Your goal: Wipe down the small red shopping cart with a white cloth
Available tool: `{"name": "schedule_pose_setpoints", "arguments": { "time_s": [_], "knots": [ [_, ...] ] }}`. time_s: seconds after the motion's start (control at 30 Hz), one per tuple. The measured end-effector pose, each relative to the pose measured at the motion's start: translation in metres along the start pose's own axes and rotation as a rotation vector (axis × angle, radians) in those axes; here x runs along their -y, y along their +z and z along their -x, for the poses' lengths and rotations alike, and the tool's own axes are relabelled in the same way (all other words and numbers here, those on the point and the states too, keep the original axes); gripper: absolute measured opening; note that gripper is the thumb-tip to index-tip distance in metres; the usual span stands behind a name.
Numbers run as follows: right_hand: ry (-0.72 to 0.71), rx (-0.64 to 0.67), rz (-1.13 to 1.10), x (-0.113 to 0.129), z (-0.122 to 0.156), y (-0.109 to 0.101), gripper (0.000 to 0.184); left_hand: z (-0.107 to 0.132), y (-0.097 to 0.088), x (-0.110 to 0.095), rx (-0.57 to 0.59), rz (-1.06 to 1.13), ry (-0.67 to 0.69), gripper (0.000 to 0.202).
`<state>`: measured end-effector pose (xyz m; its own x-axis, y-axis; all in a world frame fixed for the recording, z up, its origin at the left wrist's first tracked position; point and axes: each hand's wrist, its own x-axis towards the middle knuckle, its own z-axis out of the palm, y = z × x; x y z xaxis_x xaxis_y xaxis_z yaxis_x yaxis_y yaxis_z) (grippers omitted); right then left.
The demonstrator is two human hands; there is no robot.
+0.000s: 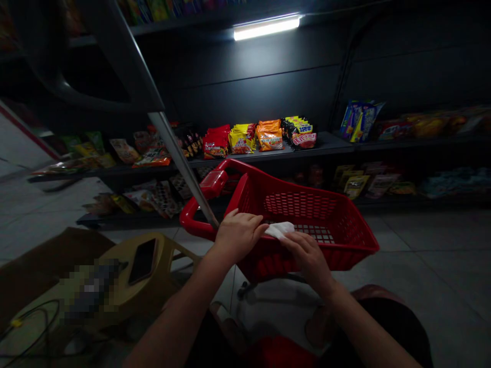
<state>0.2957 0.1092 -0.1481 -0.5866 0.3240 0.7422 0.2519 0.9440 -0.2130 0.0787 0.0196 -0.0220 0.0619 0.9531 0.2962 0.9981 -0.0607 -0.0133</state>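
A red plastic shopping basket point(337, 255) with perforated walls sits on a wheeled frame before me. My left hand point(240, 232) is closed over its near rim, close to the handle end, with the thumb beside a crumpled white cloth point(280, 229). On the same rim, further right, my right hand point(307, 255) presses that cloth with bent fingers. Whether the cloth is fabric or tissue is unclear. The fingertips of both hands are partly hidden. A metal pole point(180, 158) with a dark loop-shaped top slants down to the basket's handle end, left of my left hand.
Shelves behind hold packs of instant noodles point(270, 135) and other bagged snacks point(360, 120). A lit tube lamp point(266, 28) hangs above. At the left, a yellowish plastic stool point(164, 255) bears a phone point(143, 260) and a blurred-out item. Black cables point(46, 317) lie lower left.
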Motion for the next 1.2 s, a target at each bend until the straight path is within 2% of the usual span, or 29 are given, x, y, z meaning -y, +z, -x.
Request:
{"name": "schedule_pose_setpoints", "arguments": {
  "time_s": [0.1, 0.17, 0.23, 0.3, 0.37, 0.43, 0.5, 0.63, 0.73, 0.83, 0.93, 1.0, 1.1, 1.2],
  "knots": [
    [0.091, -0.002, 0.082, -0.021, 0.021, -0.018, 0.034, 0.0, 0.003, -0.006, 0.07, -0.103, -0.01, 0.046],
    [0.149, -0.052, 0.09, -0.017, 0.021, -0.02, 0.03, 0.0, 0.006, -0.012, 0.115, -0.157, -0.048, 0.049],
    [0.186, -0.131, 0.032, 0.0, 0.01, -0.013, 0.028, -0.002, 0.008, -0.017, 0.128, -0.19, -0.123, 0.051],
    [0.16, -0.174, -0.064, 0.026, -0.006, -0.001, 0.029, -0.005, 0.008, -0.02, 0.125, -0.202, -0.202, 0.05],
    [0.072, -0.128, -0.121, 0.048, -0.021, 0.01, 0.033, -0.008, 0.006, -0.021, 0.132, -0.204, -0.257, 0.049],
    [-0.004, -0.062, -0.091, 0.055, -0.026, 0.016, 0.038, -0.009, 0.002, -0.02, 0.153, -0.203, -0.286, 0.047],
    [0.001, -0.034, -0.014, 0.042, -0.018, 0.014, 0.041, -0.009, -0.002, -0.018, 0.18, -0.198, -0.297, 0.046],
    [0.069, -0.019, 0.083, -0.015, 0.021, -0.007, 0.043, -0.003, -0.007, -0.011, 0.233, -0.184, -0.268, 0.043],
    [0.16, -0.11, 0.154, -0.046, 0.044, -0.022, 0.033, 0.002, -0.009, -0.009, 0.316, -0.155, -0.194, 0.046],
    [0.274, -0.2, 0.187, -0.054, 0.049, -0.023, 0.023, 0.001, -0.01, -0.008, 0.39, -0.135, -0.153, 0.054],
    [0.335, -0.22, 0.18, -0.045, 0.036, -0.013, 0.027, -0.005, -0.01, -0.007, 0.473, -0.156, -0.184, 0.061],
    [0.327, -0.19, 0.159, -0.031, 0.02, -0.002, 0.031, -0.01, -0.009, -0.005, 0.506, -0.172, -0.209, 0.062],
    [0.224, -0.11, 0.069, -0.006, -0.008, 0.019, 0.034, -0.015, -0.009, -0.004, 0.497, -0.203, -0.23, 0.062],
    [0.125, -0.098, -0.047, 0.01, -0.024, 0.037, 0.038, -0.015, -0.011, -0.004, 0.474, -0.22, -0.24, 0.062]
  ]
}}
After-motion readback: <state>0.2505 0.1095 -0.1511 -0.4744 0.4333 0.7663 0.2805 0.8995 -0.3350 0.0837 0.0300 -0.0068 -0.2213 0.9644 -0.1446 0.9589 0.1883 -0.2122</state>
